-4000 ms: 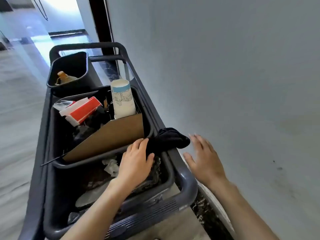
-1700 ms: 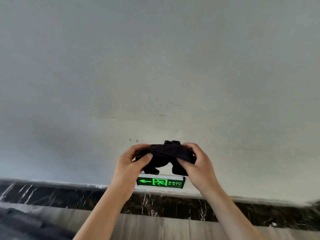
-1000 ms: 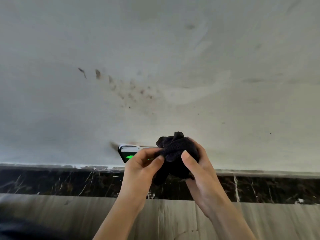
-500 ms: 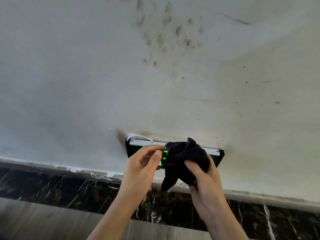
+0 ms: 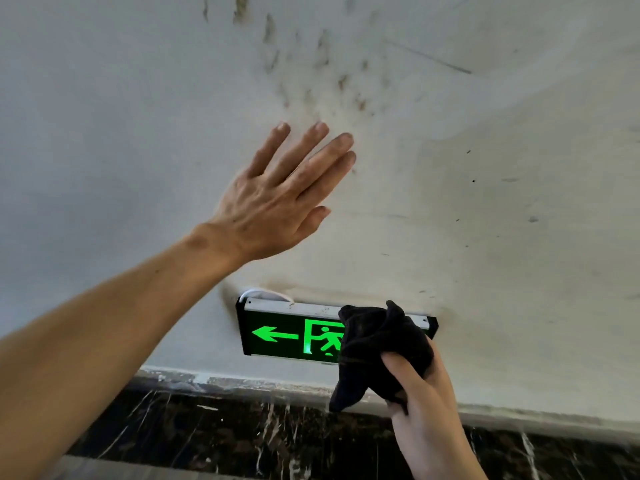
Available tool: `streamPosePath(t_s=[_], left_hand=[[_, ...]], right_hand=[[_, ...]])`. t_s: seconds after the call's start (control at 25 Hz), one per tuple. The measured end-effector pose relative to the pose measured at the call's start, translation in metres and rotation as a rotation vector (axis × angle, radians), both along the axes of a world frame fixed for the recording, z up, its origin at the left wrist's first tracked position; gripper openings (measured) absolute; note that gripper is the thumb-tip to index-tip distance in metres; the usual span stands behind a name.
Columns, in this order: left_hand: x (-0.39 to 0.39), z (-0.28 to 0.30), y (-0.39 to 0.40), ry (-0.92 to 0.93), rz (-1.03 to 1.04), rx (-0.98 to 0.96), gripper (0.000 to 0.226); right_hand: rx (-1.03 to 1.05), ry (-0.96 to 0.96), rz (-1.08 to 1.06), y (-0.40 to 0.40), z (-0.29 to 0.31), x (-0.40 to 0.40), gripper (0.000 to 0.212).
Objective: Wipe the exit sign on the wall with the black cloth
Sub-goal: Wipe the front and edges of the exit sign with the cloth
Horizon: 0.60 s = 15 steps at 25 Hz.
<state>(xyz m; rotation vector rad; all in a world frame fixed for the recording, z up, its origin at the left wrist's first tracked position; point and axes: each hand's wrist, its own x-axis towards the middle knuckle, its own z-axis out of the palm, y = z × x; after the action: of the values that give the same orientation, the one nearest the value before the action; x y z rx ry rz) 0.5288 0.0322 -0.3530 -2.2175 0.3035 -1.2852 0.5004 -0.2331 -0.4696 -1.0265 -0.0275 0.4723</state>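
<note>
The wall is pale and stained; the exit sign sits low on it, above a dark marble skirting; the left hand braces flat, fingers released; the right hand grasps the black cloth over the sign's right part; I would wipe with even strokes and light pressure.

My right hand presses the bunched black cloth over the right half of the exit sign, so that half is blocked. The left half, with its green arrow, lies bare and open to a pass. My left hand is spread flat against the wall above the sign, well clear of it. Under the sign runs a dark marble skirting, close beneath the cloth's hanging tail.
</note>
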Motion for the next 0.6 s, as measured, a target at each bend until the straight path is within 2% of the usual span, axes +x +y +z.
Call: streamPosePath(t_s=[0.16,0.32,0.48,0.6], left_hand=[[0.021,0.009,0.019,-0.062,0.043,0.109,0.070],[0.033,0.004,0.029,-0.132,0.037,0.170,0.066],[0.035,0.002,0.030,-0.142,0.004,0.176,0.065],[0.036,0.002,0.031,-0.146,-0.019,0.179,0.064]], right_hand=[[0.003,-0.029,-0.037,0.004,-0.009,0.005,0.060],[-0.030,-0.078,-0.060,0.016,-0.006,0.013,0.066],[-0.374,-0.410,-0.128,0.040,0.005,0.017,0.052],[-0.529,-0.697,-0.186,0.077,0.012,0.013,0.055]])
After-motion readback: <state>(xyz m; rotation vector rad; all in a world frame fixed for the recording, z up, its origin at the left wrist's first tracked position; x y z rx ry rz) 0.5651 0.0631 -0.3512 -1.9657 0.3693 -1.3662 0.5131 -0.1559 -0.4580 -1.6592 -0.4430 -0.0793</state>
